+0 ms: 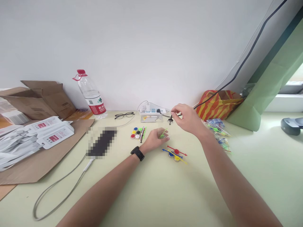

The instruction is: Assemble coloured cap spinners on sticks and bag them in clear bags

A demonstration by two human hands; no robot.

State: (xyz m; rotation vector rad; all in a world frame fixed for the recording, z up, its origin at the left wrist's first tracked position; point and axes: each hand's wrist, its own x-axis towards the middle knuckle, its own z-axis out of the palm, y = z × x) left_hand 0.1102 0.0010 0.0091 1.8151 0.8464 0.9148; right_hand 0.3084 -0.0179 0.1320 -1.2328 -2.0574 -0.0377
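My right hand [188, 118] pinches a black arrow spinner [170, 120] between thumb and fingertips, held above the table. Lower and to the left, my left hand [155, 139], with a black watch on its wrist, has its fingers closed around a green arrow spinner [163, 136]; part of it is hidden by the fingers. Just right of that hand lie a red arrow spinner [176, 151], a blue one [170, 154] and a yellow one [176, 159], close together. To its left sit several coloured round bases [133, 136] beside a bunch of loose arrows [142, 135].
A power strip [152, 111] and glasses [124, 115] lie by the wall. Bagged spinners [219, 132] and a striped bag [219, 105] are at right. At left are a water bottle [92, 94], a blurred dark device [102, 143] with cable, cardboard [35, 167] and white packets [55, 135].
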